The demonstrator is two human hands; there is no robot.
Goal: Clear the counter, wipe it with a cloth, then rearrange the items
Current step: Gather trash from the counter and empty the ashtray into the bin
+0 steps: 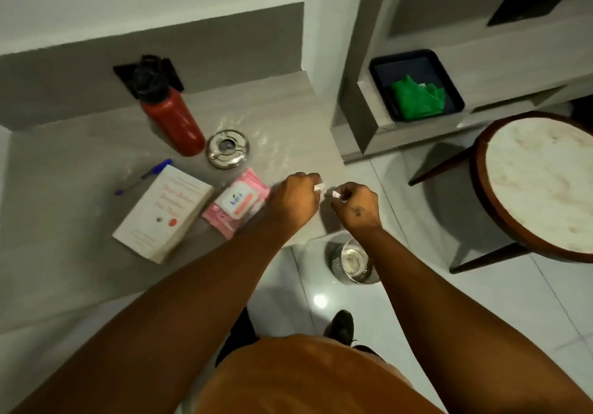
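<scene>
Both our hands hover at the tabletop's (80, 156) right corner, left hand (293, 200) and right hand (357, 206) each pinched on a small white scrap (335, 194). Directly below our right hand stands the steel bin (351, 262); the green cloth (418, 97) lies up-right, nearer our right hand.

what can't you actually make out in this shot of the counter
- Head view: small white scraps pinched by the left hand and right hand; too small to identify.
- Cream paperback book: cover title blurred, unreadable.
- Blue ballpoint pen: its lower end is hidden behind the book.
- Round metal wastebasket on the floor: partly covered by the right forearm.
- Green cloth in the dark tray: crumpled, a pale bit beside it unclear.
</scene>
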